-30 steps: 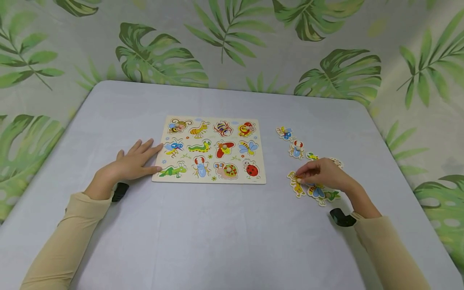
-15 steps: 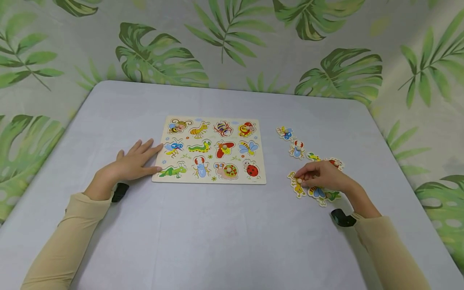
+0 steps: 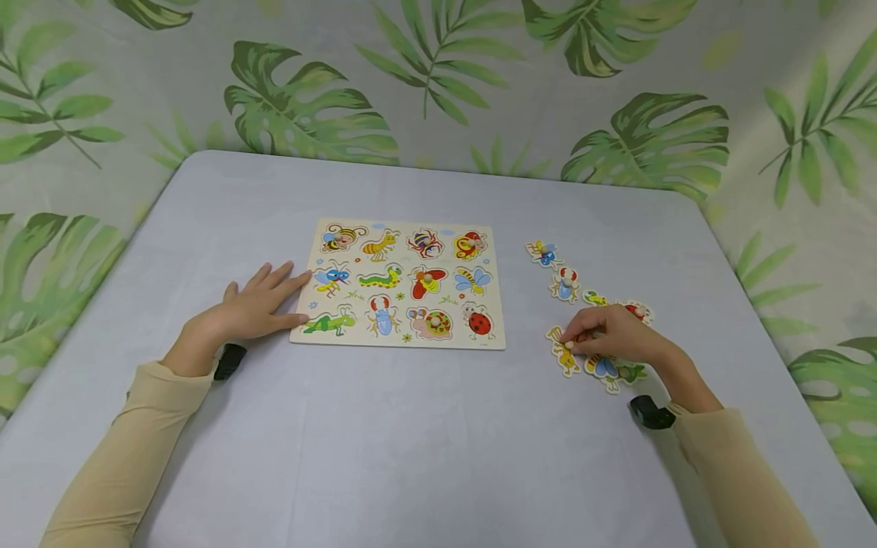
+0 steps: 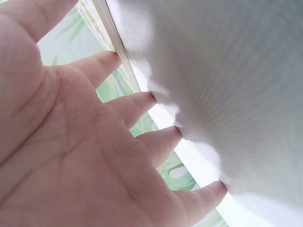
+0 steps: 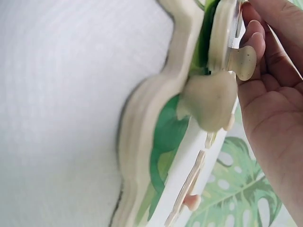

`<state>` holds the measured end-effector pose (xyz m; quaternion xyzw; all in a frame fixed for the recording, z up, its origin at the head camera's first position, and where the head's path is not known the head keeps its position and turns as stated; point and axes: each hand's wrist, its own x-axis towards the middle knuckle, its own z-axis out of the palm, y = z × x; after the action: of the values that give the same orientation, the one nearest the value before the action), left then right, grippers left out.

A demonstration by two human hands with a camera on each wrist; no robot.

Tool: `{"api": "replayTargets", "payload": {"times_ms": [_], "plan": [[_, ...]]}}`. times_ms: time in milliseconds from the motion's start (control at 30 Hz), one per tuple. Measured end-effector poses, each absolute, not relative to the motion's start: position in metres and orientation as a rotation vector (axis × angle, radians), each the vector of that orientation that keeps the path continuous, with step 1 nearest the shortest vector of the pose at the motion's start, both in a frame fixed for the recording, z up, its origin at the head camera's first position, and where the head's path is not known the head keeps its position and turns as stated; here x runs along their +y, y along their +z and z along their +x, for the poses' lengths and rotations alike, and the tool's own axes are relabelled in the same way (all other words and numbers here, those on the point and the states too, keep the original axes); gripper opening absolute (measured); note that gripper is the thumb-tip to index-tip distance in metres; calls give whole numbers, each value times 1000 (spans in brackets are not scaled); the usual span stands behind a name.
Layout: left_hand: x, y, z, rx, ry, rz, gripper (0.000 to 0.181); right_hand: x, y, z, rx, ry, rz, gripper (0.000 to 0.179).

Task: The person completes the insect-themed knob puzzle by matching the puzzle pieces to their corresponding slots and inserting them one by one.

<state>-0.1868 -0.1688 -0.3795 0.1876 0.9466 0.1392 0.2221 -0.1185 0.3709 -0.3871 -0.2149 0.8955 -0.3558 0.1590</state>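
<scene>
a: where does the puzzle board (image 3: pixel 448 265) lie?

b: flat on the table (image 3: pixel 384 441), a little left of its middle, well apart from the far edge. some pieces sit in it, for example the spider piece (image 3: pixel 425 243) and the snail piece (image 3: pixel 430 324).

a: why is the left hand (image 3: pixel 256 312) beside it?

b: it is spread and grips nothing. its thumb and 1 fingertip touch the board's left edge, i suppose so that the board cannot slide.

a: and the right hand (image 3: pixel 613 332)?

b: it pinches the yellow insect piece (image 3: pixel 566 363) by its knob (image 3: pixel 569 345), toward the table's right edge. the piece is thin, so the knob is probably the easier place to hold. if it is already lifted, i cannot tell.

a: what lies around?

b: the blue-winged piece (image 3: pixel 602 367) and the grasshopper piece (image 3: pixel 632 372) are close by the hand. the beetle piece (image 3: pixel 565 286) and the mosquito piece (image 3: pixel 544 254) lie more toward the far edge. at this side, i think, the right hand reaches all without crossing the board.
</scene>
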Motion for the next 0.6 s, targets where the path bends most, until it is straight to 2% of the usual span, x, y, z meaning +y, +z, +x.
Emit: {"api": "replayTargets", "payload": {"times_ms": [600], "plan": [[-168,-378,-186,2618,370,511,76,368,-385,-119,2637,-958,-550,10]]}}
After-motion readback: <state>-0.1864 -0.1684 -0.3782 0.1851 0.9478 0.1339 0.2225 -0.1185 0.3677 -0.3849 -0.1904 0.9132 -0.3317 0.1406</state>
